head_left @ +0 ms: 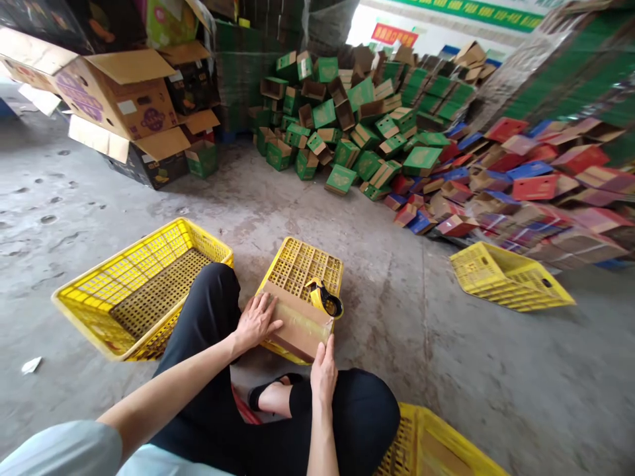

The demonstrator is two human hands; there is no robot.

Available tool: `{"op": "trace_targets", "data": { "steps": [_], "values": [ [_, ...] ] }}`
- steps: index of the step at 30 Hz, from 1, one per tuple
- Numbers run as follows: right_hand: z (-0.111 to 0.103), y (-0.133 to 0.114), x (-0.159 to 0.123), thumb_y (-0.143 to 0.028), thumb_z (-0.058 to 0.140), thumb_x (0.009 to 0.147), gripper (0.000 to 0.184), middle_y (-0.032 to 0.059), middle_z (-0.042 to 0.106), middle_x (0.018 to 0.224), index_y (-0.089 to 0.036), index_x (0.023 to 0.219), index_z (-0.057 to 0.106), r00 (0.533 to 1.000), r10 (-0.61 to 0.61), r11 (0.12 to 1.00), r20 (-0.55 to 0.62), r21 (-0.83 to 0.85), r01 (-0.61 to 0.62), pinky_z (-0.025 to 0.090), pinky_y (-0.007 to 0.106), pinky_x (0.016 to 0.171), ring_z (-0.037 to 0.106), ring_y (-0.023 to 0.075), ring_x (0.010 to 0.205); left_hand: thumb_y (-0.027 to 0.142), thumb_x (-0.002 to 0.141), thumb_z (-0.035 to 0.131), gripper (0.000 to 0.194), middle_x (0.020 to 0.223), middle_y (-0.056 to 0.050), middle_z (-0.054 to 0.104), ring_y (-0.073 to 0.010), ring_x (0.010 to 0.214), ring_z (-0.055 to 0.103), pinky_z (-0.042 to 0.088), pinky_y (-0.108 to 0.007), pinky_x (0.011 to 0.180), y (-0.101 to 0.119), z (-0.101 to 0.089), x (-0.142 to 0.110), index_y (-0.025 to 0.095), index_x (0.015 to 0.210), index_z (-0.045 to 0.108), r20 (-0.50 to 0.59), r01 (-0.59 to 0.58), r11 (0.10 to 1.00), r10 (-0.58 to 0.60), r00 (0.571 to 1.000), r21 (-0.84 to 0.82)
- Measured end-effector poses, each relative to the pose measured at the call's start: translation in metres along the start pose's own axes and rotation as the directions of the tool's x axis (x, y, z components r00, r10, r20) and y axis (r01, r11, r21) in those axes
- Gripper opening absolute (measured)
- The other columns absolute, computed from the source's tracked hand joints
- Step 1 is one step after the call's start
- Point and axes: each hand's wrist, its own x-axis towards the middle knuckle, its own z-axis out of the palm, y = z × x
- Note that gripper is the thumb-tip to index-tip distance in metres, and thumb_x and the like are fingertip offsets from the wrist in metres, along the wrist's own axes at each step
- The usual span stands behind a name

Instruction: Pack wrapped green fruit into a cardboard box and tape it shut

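Observation:
In front of my knees a brown cardboard box (pixel 296 324) lies on an upturned yellow plastic crate (pixel 292 261), with a strip of tape along its upper face. My left hand (pixel 256 320) rests flat on the box's left end, fingers spread. At the near right corner, my right hand (pixel 324 370) presses its extended fingers on the box where the tape ends; its thumb side is partly hidden. Just beyond the box, a yellow and black tape dispenser (pixel 325 299) sits on the crate.
An open yellow crate (pixel 143 291) stands left, another (pixel 510 277) lies right, and a third (pixel 441 449) holds cardboard beside my right knee. Green boxes (pixel 342 178) and red and blue boxes (pixel 536 188) are heaped behind. Larger cartons (pixel 124 99) are stacked at back left.

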Motion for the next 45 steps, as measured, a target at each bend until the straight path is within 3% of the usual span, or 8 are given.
{"op": "trace_targets", "data": {
  "steps": [5, 8, 14, 22, 28, 37, 42, 45],
  "values": [
    [0.001, -0.025, -0.002, -0.021, 0.02, 0.102, 0.06, 0.0197, 0.051, 0.156, -0.01, 0.15, 0.054, 0.982, -0.185, 0.965, 0.03, -0.181, 0.187, 0.03, 0.062, 0.118, 0.037, 0.0363, 0.151, 0.06, 0.104, 0.04, 0.069, 0.159, -0.019, 0.045, -0.0348, 0.152, 0.035, 0.033, -0.051, 0.121, -0.001, 0.002, -0.002, 0.014, 0.154, 0.047, -0.009, -0.027, 1.0, 0.027, 1.0, -0.014],
    [0.006, -0.045, -0.003, -0.021, 0.025, 0.102, 0.057, 0.0213, 0.052, 0.155, -0.006, 0.149, 0.055, 0.976, -0.189, 0.947, 0.105, -0.243, 0.209, 0.023, 0.063, 0.122, 0.038, 0.0363, 0.151, 0.051, 0.106, 0.04, 0.062, 0.161, -0.018, 0.043, -0.0342, 0.154, 0.032, 0.033, -0.051, 0.122, -0.001, 0.0, -0.005, 0.014, 0.155, 0.046, -0.002, -0.032, 0.999, 0.031, 1.0, -0.036],
    [0.027, -0.091, -0.007, -0.027, 0.027, 0.106, 0.056, 0.0248, 0.052, 0.152, -0.001, 0.146, 0.057, 0.964, -0.221, 0.946, 0.147, -0.209, 0.248, 0.028, 0.06, 0.121, 0.044, 0.0374, 0.147, 0.039, 0.105, 0.042, 0.05, 0.154, -0.016, 0.052, -0.034, 0.15, 0.039, 0.045, -0.05, 0.112, -0.005, -0.013, 0.005, 0.018, 0.147, 0.056, 0.024, -0.004, 0.994, 0.007, 1.0, -0.112],
    [0.052, -0.151, -0.012, -0.015, 0.028, 0.104, 0.055, 0.0162, 0.048, 0.158, -0.01, 0.154, 0.049, 0.86, -0.382, 0.893, 0.338, -0.105, 0.438, 0.027, 0.051, 0.124, 0.039, 0.0281, 0.152, 0.025, 0.104, 0.032, 0.048, 0.144, -0.013, 0.061, -0.0254, 0.142, 0.05, 0.047, -0.044, 0.115, -0.034, -0.004, 0.011, 0.015, 0.142, 0.059, 0.004, -0.144, 0.955, 0.15, 0.989, -0.259],
    [0.032, -0.128, -0.009, -0.027, 0.027, 0.109, 0.052, 0.0157, 0.049, 0.158, -0.016, 0.155, 0.047, 0.875, -0.367, 0.89, 0.314, -0.154, 0.429, 0.023, 0.057, 0.124, 0.041, 0.0262, 0.151, 0.039, 0.107, 0.035, 0.05, 0.153, -0.013, 0.055, -0.0281, 0.145, 0.047, 0.047, -0.046, 0.113, -0.032, -0.004, 0.0, 0.017, 0.148, 0.054, -0.001, -0.064, 0.98, 0.065, 0.998, -0.189],
    [-0.011, -0.041, 0.0, -0.037, 0.021, 0.11, 0.058, 0.0181, 0.047, 0.159, -0.013, 0.154, 0.05, 0.964, -0.224, 0.935, 0.144, -0.248, 0.254, 0.02, 0.063, 0.124, 0.041, 0.0321, 0.15, 0.041, 0.106, 0.04, 0.05, 0.156, -0.01, 0.053, -0.0282, 0.147, 0.045, 0.042, -0.05, 0.115, -0.018, -0.02, -0.001, 0.023, 0.151, 0.051, 0.021, -0.007, 0.99, 0.01, 1.0, -0.139],
    [-0.011, -0.015, 0.0, -0.048, 0.02, 0.108, 0.064, 0.0175, 0.038, 0.165, -0.014, 0.155, 0.048, 0.984, -0.167, 0.983, 0.062, -0.072, 0.171, 0.041, 0.045, 0.117, 0.05, 0.0287, 0.144, 0.043, 0.106, 0.04, 0.052, 0.155, -0.012, 0.053, -0.0316, 0.148, 0.043, 0.021, -0.06, 0.126, -0.005, -0.016, -0.003, 0.022, 0.152, 0.05, -0.009, 0.005, 0.996, -0.006, 1.0, -0.086],
    [-0.003, -0.005, 0.001, -0.058, 0.027, 0.104, 0.076, 0.0237, 0.048, 0.157, -0.004, 0.155, 0.045, 0.998, -0.057, 0.994, 0.031, 0.091, 0.054, 0.048, 0.038, 0.109, 0.057, 0.0298, 0.137, 0.045, 0.105, 0.042, 0.056, 0.155, -0.016, 0.051, -0.034, 0.151, 0.038, 0.016, -0.062, 0.126, 0.001, -0.006, -0.006, 0.018, 0.154, 0.047, -0.024, 0.007, 0.999, -0.008, 1.0, -0.047]
  ]
}}
